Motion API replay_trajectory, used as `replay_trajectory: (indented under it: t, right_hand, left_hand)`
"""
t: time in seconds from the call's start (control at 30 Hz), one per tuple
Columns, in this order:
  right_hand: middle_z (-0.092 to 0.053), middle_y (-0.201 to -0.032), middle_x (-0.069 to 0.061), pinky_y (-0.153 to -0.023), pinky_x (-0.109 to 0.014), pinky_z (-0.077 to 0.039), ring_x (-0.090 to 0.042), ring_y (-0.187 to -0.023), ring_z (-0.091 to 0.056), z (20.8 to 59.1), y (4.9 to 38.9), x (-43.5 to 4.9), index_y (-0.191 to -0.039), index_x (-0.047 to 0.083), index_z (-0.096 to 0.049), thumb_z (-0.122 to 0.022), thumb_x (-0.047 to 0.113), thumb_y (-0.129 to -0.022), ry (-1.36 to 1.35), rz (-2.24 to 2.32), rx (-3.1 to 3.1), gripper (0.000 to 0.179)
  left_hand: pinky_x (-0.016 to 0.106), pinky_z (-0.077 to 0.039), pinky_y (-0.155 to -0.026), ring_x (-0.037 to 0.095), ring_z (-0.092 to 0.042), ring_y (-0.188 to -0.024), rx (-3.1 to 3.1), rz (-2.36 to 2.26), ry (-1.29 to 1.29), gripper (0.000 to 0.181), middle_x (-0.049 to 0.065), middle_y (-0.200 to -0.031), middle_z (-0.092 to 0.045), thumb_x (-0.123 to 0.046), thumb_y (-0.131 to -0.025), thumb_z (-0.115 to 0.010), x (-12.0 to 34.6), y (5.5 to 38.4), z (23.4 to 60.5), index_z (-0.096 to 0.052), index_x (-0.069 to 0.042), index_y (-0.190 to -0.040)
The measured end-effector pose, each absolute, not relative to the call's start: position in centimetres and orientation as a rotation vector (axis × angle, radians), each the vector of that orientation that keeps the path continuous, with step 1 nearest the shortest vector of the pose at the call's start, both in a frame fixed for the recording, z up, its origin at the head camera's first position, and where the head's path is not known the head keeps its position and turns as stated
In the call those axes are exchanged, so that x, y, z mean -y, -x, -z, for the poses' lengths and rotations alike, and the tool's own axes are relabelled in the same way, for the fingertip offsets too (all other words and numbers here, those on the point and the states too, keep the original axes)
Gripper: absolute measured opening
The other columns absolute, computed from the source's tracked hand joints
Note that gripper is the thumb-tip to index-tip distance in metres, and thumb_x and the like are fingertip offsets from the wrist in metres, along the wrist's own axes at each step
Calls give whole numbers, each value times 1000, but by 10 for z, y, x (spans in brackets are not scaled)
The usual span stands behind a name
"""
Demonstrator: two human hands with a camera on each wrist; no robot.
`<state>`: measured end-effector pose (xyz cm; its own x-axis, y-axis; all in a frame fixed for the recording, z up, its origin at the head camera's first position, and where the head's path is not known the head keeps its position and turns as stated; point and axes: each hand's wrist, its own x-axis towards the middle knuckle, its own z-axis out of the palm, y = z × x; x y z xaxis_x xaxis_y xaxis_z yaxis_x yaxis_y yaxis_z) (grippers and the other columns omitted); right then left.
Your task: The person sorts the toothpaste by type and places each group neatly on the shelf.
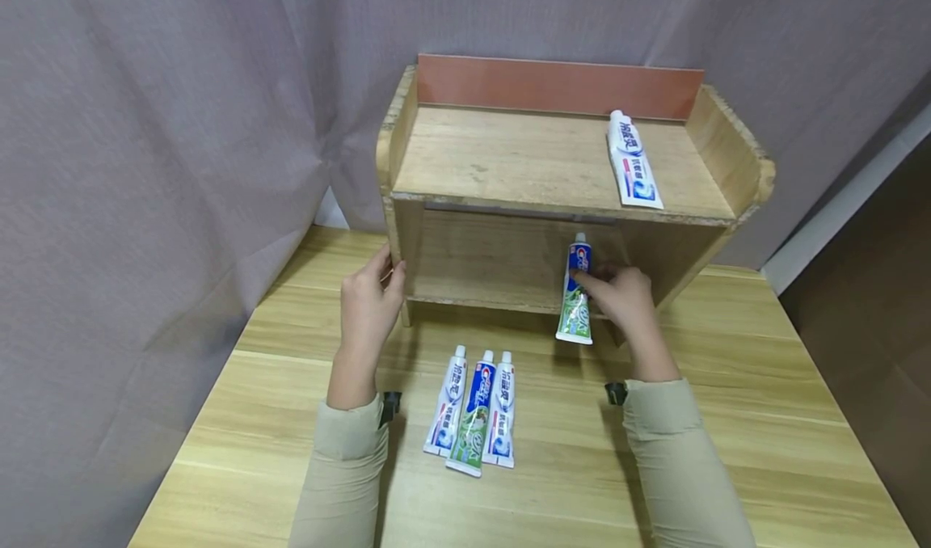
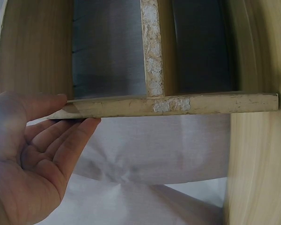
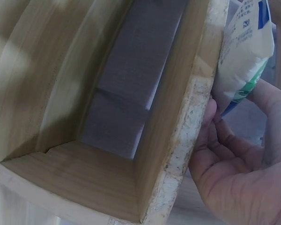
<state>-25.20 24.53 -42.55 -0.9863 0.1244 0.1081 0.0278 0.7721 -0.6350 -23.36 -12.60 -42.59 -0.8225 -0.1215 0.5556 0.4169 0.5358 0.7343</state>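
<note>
My right hand (image 1: 624, 296) pinches a green and blue toothpaste tube (image 1: 578, 309) at the front of the lower shelf (image 1: 487, 261), its cap pointing inward. In the right wrist view the tube (image 3: 246, 51) shows its white back, close beside the board's worn front edge, with fingers curled under it. My left hand (image 1: 369, 299) grips the left side panel of the wooden rack (image 2: 126, 105), thumb on one face and fingers on the other. A white toothpaste tube (image 1: 634, 164) lies on the top shelf (image 1: 502, 156), toward the right.
On the wooden table (image 1: 553, 491), between the forearms, lie two white toothpaste tubes (image 1: 502, 411) with a green and blue tube (image 1: 476, 419) between them. A reddish board (image 1: 560, 86) backs the top shelf. Grey curtain (image 1: 182, 128) hangs behind, and a dark brown surface (image 1: 865, 289) stands at right.
</note>
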Motion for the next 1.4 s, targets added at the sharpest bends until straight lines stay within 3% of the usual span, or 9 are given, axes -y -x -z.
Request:
replay_trajectory:
  t: [0.3,0.5,0.73,0.9,1.27,1.4]
  right_hand:
    - [-71,-84,-15,-64,-39,-54,-33,-74,-63,426,260,-249,-91,3,-72,-64,55,-92,75,-924,2805,53]
    - [-69,-77,-12,-59,-35,-52,-30,-68,-61,425,262,-249,-87,4,-71,-64,58,-92,49,-922,2814,55]
    - [-71,-93,-23,-74,-51,-56,-41,-85,-64,423,266,-250,-101,-2,-71,-64,56,-92,67,-941,2822,59]
    - [-71,-91,-22,-79,-57,-54,-42,-84,-64,423,272,-250,-97,-2,-72,-65,52,-92,28,-912,2790,55]
    - [-70,-86,-21,-71,-50,-55,-41,-80,-63,424,276,-248,-92,-1,-71,-66,53,-92,55,-932,2782,54]
    - [-72,-91,-22,-72,-48,-56,-39,-81,-65,427,280,-249,-98,-3,-72,-66,53,-92,62,-961,2770,56]
  left_hand:
    - [27,-63,-83,33,-71,-104,2240,1257,226,33,24,-117,-69,-7,-98,-64,126,233,426,-64,3,-129]
    - [26,-63,-83,33,-71,-104,2242,1256,217,33,24,-117,-69,-7,-98,-65,127,233,426,-64,3,-129]
    - [26,-63,-83,34,-71,-104,2242,1252,218,33,24,-117,-69,-7,-97,-65,127,234,426,-64,3,-129]
    - [25,-62,-83,33,-71,-104,2244,1260,213,33,24,-118,-69,-7,-97,-65,127,234,426,-64,2,-130]
    - [25,-62,-82,32,-71,-103,2244,1262,204,33,23,-117,-69,-8,-97,-65,126,233,427,-65,1,-129]
    - [24,-62,-83,33,-71,-104,2239,1274,208,33,23,-118,-69,-7,-97,-65,127,233,427,-65,1,-130]
